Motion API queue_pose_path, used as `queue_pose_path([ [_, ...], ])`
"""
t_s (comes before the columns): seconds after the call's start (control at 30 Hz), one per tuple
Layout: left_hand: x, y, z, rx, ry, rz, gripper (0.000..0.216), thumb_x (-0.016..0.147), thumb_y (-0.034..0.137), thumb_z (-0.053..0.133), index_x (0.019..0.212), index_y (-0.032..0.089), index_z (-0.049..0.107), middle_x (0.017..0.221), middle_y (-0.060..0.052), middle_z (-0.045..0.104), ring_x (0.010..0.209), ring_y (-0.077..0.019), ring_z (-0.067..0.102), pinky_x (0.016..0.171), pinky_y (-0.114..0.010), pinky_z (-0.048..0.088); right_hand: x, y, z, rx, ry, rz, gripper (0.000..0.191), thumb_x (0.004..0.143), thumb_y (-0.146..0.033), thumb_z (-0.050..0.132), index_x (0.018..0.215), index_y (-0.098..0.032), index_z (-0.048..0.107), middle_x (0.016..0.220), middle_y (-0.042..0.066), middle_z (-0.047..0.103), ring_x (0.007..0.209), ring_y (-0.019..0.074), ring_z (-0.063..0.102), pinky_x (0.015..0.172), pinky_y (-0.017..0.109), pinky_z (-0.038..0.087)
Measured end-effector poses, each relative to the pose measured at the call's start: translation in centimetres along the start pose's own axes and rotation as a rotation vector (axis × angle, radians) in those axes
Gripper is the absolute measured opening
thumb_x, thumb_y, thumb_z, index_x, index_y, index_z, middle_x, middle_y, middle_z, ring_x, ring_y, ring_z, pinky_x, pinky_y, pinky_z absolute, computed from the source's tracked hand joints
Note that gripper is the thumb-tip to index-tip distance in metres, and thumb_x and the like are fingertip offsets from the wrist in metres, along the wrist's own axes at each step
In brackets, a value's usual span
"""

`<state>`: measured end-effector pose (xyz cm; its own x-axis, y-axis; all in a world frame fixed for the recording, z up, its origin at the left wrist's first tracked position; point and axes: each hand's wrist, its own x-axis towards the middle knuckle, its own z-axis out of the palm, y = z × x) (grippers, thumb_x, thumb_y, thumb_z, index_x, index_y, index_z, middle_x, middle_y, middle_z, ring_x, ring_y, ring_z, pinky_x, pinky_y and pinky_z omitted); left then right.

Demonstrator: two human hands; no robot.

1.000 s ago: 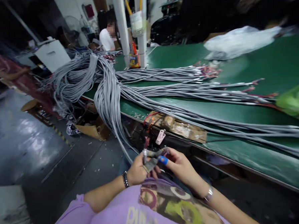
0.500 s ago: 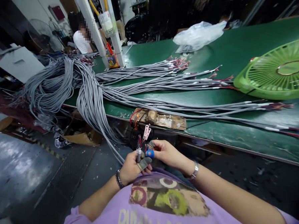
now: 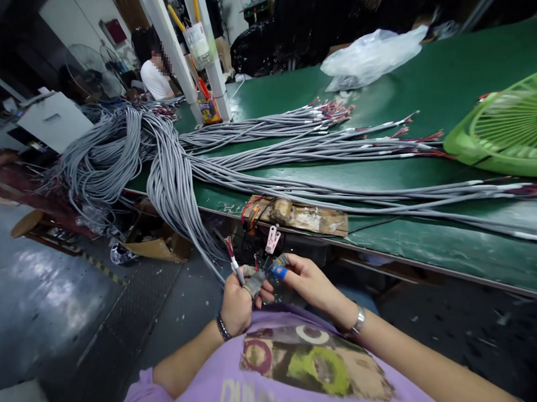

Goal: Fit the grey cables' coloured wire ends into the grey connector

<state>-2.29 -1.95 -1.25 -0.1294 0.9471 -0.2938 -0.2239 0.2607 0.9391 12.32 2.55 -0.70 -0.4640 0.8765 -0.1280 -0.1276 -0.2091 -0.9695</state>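
My left hand (image 3: pixel 237 301) is closed round the stripped end of a grey cable (image 3: pixel 232 260), whose red and dark wires fan out above my fist. A grey cot covers one left finger. My right hand (image 3: pixel 307 281) pinches thin wires of that cable end between a blue-capped thumb and the fingers. Both hands are close to my chest, below the front edge of the green table (image 3: pixel 428 251). The cable runs up to a thick grey cable bundle (image 3: pixel 170 178) that hangs over the table edge.
Long grey cables (image 3: pixel 325 144) with red ends lie across the table. A green fan (image 3: pixel 510 127) lies at the right, a plastic bag (image 3: pixel 370 50) at the back. A worn wooden block (image 3: pixel 299 214) with a pink clip (image 3: pixel 272 238) sits at the edge. Another person (image 3: pixel 155 75) sits far back left.
The cable end in my left hand has tilted to the left. My right hand has moved slightly right with its pinched wires. The view has shifted a little.
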Motion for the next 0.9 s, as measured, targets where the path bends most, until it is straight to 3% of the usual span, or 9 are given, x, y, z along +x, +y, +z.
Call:
queue_pose_path([
  [0.1,-0.1,0.1,0.0,0.021,-0.019,-0.016,0.034,0.070,0.046,0.066,0.068,0.015,0.052,0.056,-0.002,0.064,0.040,-0.0116,0.058,0.033,-0.017,0.028,0.3,-0.2,0.5,-0.029,0.004,-0.016,0.029,0.069,-0.042,0.069,0.077,-0.017,0.057,0.067,-0.001,0.060,0.062,0.0124,0.052,0.059,0.025,0.041],
  [0.33,-0.1,-0.5,-0.2,0.161,-0.103,0.003,0.032,0.073,0.044,0.064,0.070,0.015,0.053,0.055,-0.002,0.064,0.041,-0.0118,0.059,0.034,-0.017,0.032,0.8,-0.1,1.3,0.083,-0.095,0.063,0.030,0.071,-0.045,0.066,0.071,-0.018,0.054,0.048,-0.005,0.053,0.042,0.0098,0.046,0.045,0.023,0.033],
  [0.53,0.1,-0.7,-0.2,0.034,-0.063,0.026,0.031,0.076,0.043,0.062,0.070,0.015,0.052,0.060,-0.003,0.065,0.045,-0.0126,0.061,0.035,-0.017,0.033,0.8,0.5,1.2,0.202,0.029,0.114,0.032,0.066,-0.044,0.071,0.071,-0.016,0.058,0.048,-0.005,0.050,0.043,0.0066,0.039,0.045,0.022,0.028],
  [0.73,0.3,-0.6,-0.5,0.125,-0.200,-0.065,0.031,0.070,0.042,0.067,0.070,0.014,0.053,0.055,-0.003,0.064,0.040,-0.0125,0.058,0.033,-0.018,0.033,0.8,0.3,1.2,0.056,-0.021,0.052,0.032,0.069,-0.046,0.068,0.067,-0.016,0.056,0.048,-0.004,0.054,0.044,0.0081,0.043,0.046,0.023,0.031],
  [0.9,0.2,-0.5,-0.5,0.069,-0.116,-0.024,0.033,0.072,0.044,0.066,0.066,0.014,0.053,0.053,-0.003,0.064,0.039,-0.0114,0.057,0.033,-0.017,0.030,0.8,0.0,1.3,0.037,-0.006,0.083,0.035,0.069,-0.049,0.066,0.068,-0.017,0.055,0.048,-0.004,0.053,0.044,0.0084,0.043,0.045,0.022,0.030],
])
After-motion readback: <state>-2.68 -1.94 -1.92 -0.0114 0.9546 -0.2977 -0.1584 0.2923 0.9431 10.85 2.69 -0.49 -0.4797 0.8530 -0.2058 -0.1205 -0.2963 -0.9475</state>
